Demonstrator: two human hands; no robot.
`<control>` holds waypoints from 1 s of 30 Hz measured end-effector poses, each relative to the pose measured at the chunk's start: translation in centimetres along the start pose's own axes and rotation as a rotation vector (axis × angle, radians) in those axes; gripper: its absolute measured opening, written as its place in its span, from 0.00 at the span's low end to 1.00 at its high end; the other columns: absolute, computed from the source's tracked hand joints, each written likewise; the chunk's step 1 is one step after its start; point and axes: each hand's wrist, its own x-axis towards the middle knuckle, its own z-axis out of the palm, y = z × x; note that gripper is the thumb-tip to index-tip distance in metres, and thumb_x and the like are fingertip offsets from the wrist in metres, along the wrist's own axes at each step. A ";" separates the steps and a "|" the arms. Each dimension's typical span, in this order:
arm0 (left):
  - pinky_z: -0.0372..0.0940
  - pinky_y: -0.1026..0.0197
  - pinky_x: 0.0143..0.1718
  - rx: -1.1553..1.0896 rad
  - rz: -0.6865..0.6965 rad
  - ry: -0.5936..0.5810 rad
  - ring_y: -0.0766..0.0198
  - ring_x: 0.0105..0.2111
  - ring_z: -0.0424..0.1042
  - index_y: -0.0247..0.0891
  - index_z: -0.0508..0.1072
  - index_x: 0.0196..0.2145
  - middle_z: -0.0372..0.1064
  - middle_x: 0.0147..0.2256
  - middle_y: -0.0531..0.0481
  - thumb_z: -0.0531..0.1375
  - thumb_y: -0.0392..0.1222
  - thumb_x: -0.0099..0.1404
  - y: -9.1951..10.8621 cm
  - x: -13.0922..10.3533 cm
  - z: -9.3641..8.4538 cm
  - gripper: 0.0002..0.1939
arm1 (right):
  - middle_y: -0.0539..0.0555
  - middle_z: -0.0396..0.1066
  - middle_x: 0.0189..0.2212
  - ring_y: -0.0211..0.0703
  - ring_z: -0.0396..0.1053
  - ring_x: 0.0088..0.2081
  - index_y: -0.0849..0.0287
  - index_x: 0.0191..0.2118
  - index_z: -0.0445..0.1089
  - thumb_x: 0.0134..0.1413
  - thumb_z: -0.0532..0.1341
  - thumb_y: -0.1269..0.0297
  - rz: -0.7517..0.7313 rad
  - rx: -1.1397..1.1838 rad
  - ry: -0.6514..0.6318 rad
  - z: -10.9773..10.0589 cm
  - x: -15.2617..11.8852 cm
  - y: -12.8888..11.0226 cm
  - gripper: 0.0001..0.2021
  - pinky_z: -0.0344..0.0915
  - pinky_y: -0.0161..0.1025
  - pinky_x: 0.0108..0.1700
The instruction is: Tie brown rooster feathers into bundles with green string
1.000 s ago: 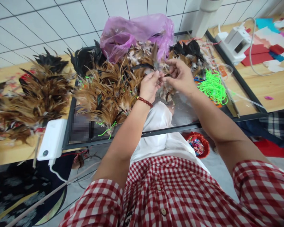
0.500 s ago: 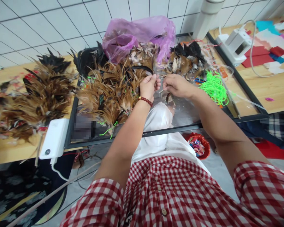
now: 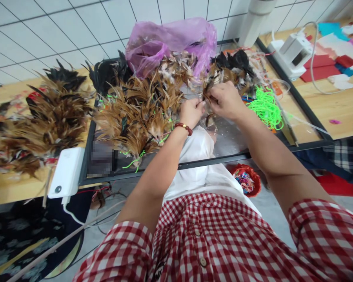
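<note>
My left hand (image 3: 191,111), with a bead bracelet on its wrist, is closed above the glass-topped frame. Its fingertips are pinched together, and what lies between them is too small to make out. Close to its right, my right hand (image 3: 225,101) has its fingers closed on brown feathers (image 3: 206,94). The two sets of fingertips almost meet. Left of my hands spread many brown feather bunches (image 3: 144,102), some with green ties at the base. Loose feathers (image 3: 220,74) lie behind my right hand.
A purple plastic bag (image 3: 172,37) with feathers stands at the back. Bright green cord (image 3: 264,107) lies right of my hands. A white power bank (image 3: 66,172) sits by the black frame's left edge. Further right are a power strip (image 3: 286,58) and red cloth (image 3: 319,72).
My left hand has moved slightly right and down. My right hand has turned and lifted a little, with brown feathers now at its fingertips. The dark feather beside my left hand no longer shows there.
</note>
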 end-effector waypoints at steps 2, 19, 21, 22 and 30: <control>0.65 0.68 0.30 -0.017 -0.012 0.026 0.68 0.27 0.74 0.39 0.73 0.24 0.69 0.21 0.54 0.64 0.38 0.67 0.2 -0.1 -0.2 0.13 | 0.62 0.78 0.40 0.58 0.72 0.48 0.58 0.45 0.76 0.66 0.55 0.58 0.009 0.036 0.005 -0.4 0.0 0.4 0.14 0.63 0.51 0.48; 0.59 0.73 0.24 -0.540 -0.286 0.040 0.77 0.23 0.71 0.38 0.74 0.34 0.78 0.33 0.54 0.64 0.43 0.71 2.9 -1.2 -1.1 0.08 | 0.47 0.66 0.25 0.37 0.71 0.29 0.56 0.31 0.68 0.50 0.76 0.49 0.519 1.139 0.147 0.3 0.9 0.4 0.20 0.69 0.38 0.32; 0.58 0.73 0.23 -0.565 -0.293 0.009 0.77 0.24 0.71 0.38 0.74 0.35 0.79 0.36 0.53 0.63 0.42 0.72 3.1 -1.3 -1.2 0.08 | 0.48 0.66 0.25 0.37 0.71 0.29 0.56 0.30 0.68 0.49 0.77 0.51 0.539 1.135 0.172 0.6 1.0 0.6 0.20 0.70 0.37 0.31; 0.58 0.73 0.23 -0.571 -0.300 -0.002 0.77 0.24 0.71 0.38 0.74 0.35 0.80 0.37 0.53 0.63 0.43 0.72 3.2 -1.4 -1.2 0.07 | 0.48 0.67 0.25 0.37 0.71 0.29 0.57 0.30 0.68 0.50 0.77 0.52 0.540 1.116 0.190 0.7 1.0 0.7 0.19 0.70 0.37 0.31; 0.61 0.73 0.25 -0.634 -0.413 -0.228 0.75 0.26 0.74 0.36 0.73 0.34 0.75 0.31 0.54 0.63 0.40 0.72 3.7 -1.8 -1.6 0.07 | 0.49 0.70 0.27 0.44 0.76 0.38 0.56 0.31 0.70 0.52 0.74 0.51 0.473 0.922 0.360 1.7 1.3 0.7 0.17 0.75 0.43 0.40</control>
